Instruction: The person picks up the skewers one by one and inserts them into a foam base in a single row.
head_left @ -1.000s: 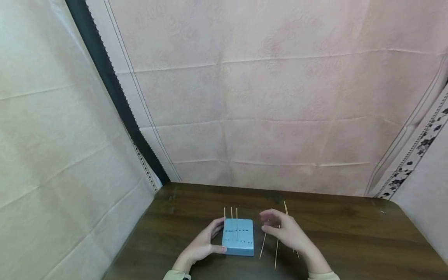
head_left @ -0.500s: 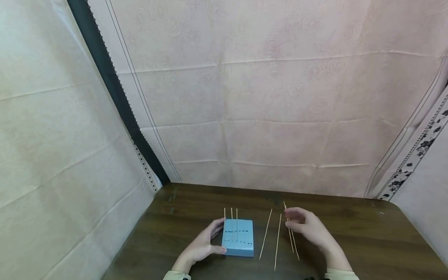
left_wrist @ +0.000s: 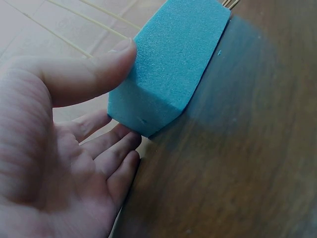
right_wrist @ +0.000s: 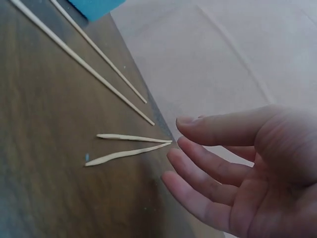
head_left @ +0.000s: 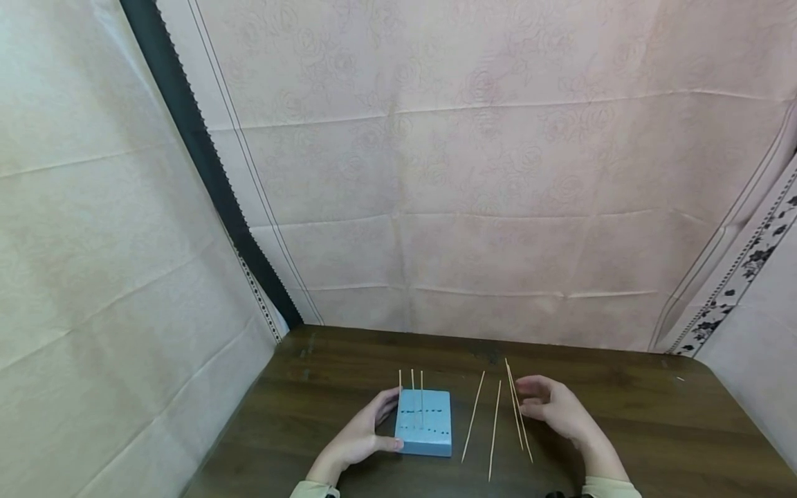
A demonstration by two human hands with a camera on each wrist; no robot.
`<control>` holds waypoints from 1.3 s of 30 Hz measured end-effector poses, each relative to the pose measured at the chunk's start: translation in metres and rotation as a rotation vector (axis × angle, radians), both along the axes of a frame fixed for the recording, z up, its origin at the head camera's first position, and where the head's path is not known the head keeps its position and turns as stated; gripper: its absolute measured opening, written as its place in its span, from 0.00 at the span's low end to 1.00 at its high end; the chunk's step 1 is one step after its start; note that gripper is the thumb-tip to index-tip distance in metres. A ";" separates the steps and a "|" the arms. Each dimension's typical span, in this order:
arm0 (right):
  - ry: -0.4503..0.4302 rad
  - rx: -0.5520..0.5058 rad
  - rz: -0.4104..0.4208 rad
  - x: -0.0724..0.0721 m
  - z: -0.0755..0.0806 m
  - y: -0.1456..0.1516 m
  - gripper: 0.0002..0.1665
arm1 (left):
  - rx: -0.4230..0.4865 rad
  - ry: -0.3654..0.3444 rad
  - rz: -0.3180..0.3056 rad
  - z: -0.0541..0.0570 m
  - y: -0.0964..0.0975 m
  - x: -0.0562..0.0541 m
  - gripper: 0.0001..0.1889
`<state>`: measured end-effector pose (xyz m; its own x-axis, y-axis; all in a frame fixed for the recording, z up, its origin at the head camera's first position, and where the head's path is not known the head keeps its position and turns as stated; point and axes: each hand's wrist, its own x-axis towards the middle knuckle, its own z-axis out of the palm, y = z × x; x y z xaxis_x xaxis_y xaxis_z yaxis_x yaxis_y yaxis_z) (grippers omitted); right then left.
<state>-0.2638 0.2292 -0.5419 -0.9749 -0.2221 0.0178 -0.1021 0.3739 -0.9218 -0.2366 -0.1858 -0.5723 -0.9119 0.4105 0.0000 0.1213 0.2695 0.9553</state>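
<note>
Left hand (head_left: 358,438) steadies the blue foam block (head_left: 425,430) on the counter (head_left: 654,422); three sticks (head_left: 411,387) stand in it. Right hand (head_left: 556,409), fingers spread and empty, hovers beside loose sticks (head_left: 495,429). Judged: fetching another; next needs a fine pinch.

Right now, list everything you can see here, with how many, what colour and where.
Foam block: one, light blue, on the table near the front edge, left of centre, dark marks on its top.
Upright sticks: three, pale wood, standing in the foam block along its far side.
Loose sticks: four, pale wood, lying flat on the table between the foam block and the right hand.
Table: one, dark brown wood.
Cloth backdrop: pale pink, hung behind and at both sides of the table.
Left hand: one, gripping the left side of the foam block, thumb on its near corner.
Right hand: one, empty, fingers relaxed, just right of the loose sticks.
</note>
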 end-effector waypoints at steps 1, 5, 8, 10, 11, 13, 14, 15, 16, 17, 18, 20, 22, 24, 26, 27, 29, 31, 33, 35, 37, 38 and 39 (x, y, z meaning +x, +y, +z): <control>-0.001 0.007 -0.002 -0.001 -0.001 0.000 0.31 | 0.000 0.000 0.001 0.000 0.000 0.000 0.50; -0.018 0.015 -0.014 -0.001 -0.003 -0.001 0.31 | 0.003 -0.005 0.002 0.000 0.000 0.000 0.50; -0.037 0.027 -0.037 -0.001 -0.004 -0.005 0.32 | 0.006 -0.010 0.003 0.001 0.000 0.000 0.50; -0.039 0.039 -0.045 -0.002 -0.005 -0.007 0.33 | 0.009 -0.011 0.003 0.001 0.001 0.000 0.50; -0.043 0.044 -0.050 -0.002 -0.005 -0.008 0.33 | 0.009 -0.011 0.004 0.000 0.001 0.001 0.50; -0.040 0.048 -0.057 -0.003 -0.005 -0.010 0.34 | 0.010 -0.011 0.005 0.000 0.001 0.001 0.50; -0.036 0.054 -0.058 -0.003 -0.005 -0.011 0.34 | 0.010 -0.011 0.005 0.000 0.001 0.001 0.50; -0.036 0.058 -0.065 -0.003 -0.005 -0.011 0.34 | 0.010 -0.011 0.005 0.000 0.001 0.001 0.50; -0.034 0.065 -0.071 -0.003 -0.005 -0.012 0.34 | 0.008 -0.013 0.007 0.000 0.001 0.001 0.50; -0.034 0.073 -0.083 -0.003 -0.006 -0.012 0.35 | 0.006 -0.014 0.008 0.001 0.001 0.002 0.50; -0.032 0.083 -0.089 -0.003 -0.006 -0.013 0.35 | 0.004 -0.015 0.008 0.001 0.001 0.002 0.50; -0.030 0.101 -0.103 -0.004 -0.007 -0.013 0.36 | 0.002 -0.019 0.009 0.001 0.001 0.002 0.50; -0.024 0.114 -0.116 -0.004 -0.007 -0.014 0.36 | 0.000 -0.020 0.009 0.001 0.001 0.002 0.50; -0.018 0.123 -0.121 -0.005 -0.008 -0.014 0.36 | 0.001 -0.019 0.009 0.001 0.000 0.001 0.50; -0.021 0.130 -0.132 -0.005 -0.009 -0.014 0.36 | 0.003 -0.018 0.009 0.001 0.000 0.001 0.50; -0.020 0.136 -0.134 -0.006 -0.009 -0.014 0.36 | 0.003 -0.018 0.009 0.001 0.000 0.001 0.50; -0.020 0.148 -0.139 -0.007 -0.010 -0.014 0.35 | 0.002 -0.019 0.010 0.001 0.000 0.001 0.50; -0.020 0.158 -0.146 -0.007 -0.011 -0.015 0.35 | 0.000 -0.020 0.011 0.001 0.000 0.001 0.50; -0.016 0.167 -0.148 -0.007 -0.012 -0.015 0.35 | -0.002 -0.018 0.011 0.001 0.001 0.001 0.50; -0.013 0.174 -0.151 -0.007 -0.012 -0.015 0.35 | -0.003 -0.017 0.011 0.001 0.001 0.001 0.50; -0.012 0.178 -0.150 -0.007 -0.012 -0.016 0.35 | 0.000 -0.017 0.008 0.001 0.001 0.001 0.50; -0.013 0.179 -0.149 -0.007 -0.012 -0.016 0.35 | 0.002 -0.017 0.006 0.001 0.000 0.001 0.50; -0.014 0.179 -0.148 -0.007 -0.011 -0.016 0.35 | 0.003 -0.017 0.004 0.000 0.000 0.000 0.50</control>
<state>-0.2704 0.2135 -0.5531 -0.9969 -0.0752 -0.0226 -0.0218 0.5419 -0.8402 -0.2362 -0.1856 -0.5720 -0.9133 0.4071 -0.0142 0.1040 0.2668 0.9581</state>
